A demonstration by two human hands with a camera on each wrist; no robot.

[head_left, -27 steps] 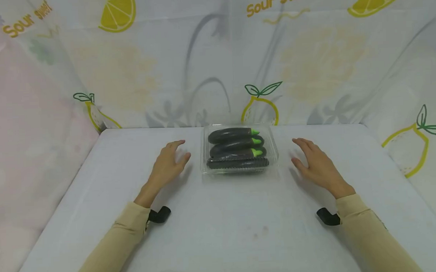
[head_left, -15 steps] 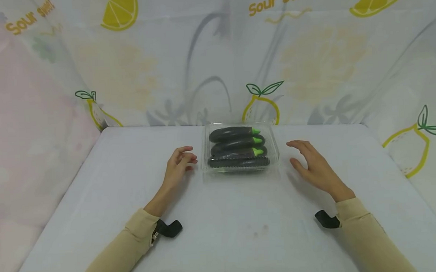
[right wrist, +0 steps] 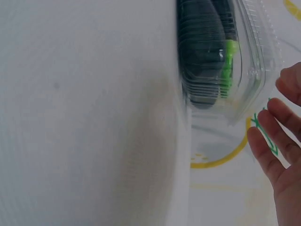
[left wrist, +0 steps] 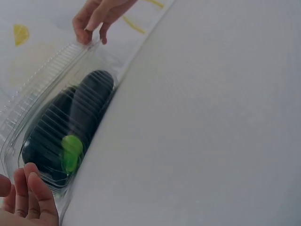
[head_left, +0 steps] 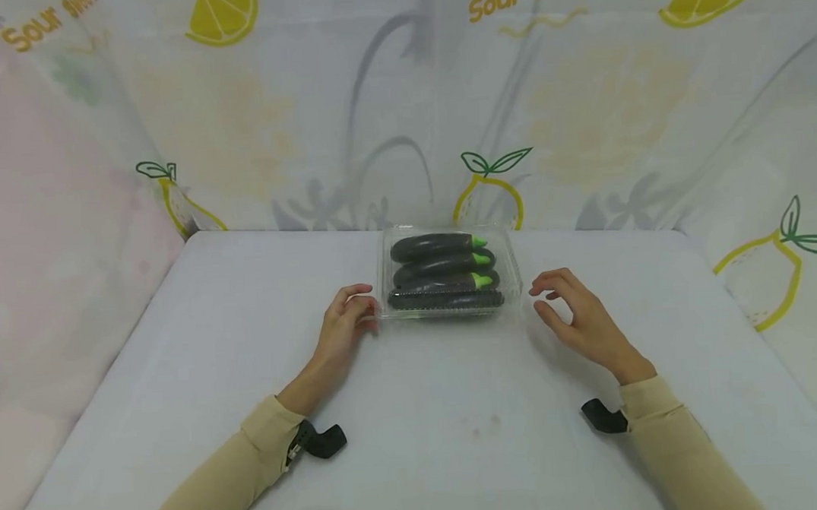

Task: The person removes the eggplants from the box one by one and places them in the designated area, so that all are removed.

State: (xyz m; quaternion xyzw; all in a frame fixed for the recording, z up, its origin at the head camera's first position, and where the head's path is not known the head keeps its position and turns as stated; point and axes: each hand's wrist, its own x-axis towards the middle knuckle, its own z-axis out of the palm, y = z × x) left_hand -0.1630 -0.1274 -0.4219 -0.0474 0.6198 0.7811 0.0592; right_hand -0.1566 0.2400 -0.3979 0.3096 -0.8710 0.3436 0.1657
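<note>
A clear plastic clamshell container (head_left: pixel 511 281) lies closed at the back middle of the table, ridged along its sides. Inside it are several dark eggplants (head_left: pixel 439 267) with bright green caps at their right ends. My left hand (head_left: pixel 343 326) is at the container's left edge, its fingertips touching or nearly touching the plastic, thumb apart in the left wrist view. To the right, my right hand (head_left: pixel 581 320) hovers a short way from the container's right edge, fingers loosely bent and holding nothing. In the right wrist view its fingers (right wrist: pixel 265 153) stand beside the container's corner.
A white cloth covers the table (head_left: pixel 430 429). Right behind the container hangs a curtain (head_left: pixel 307 122) printed with lemons, and it also closes in both sides. A black curved piece sticks out at each wrist, below the tan sleeves (head_left: pixel 219 469).
My left hand has moved right to the container's left edge, its fingers bending more. My right hand has come slightly left, fingers curling a little. The container stays in place.
</note>
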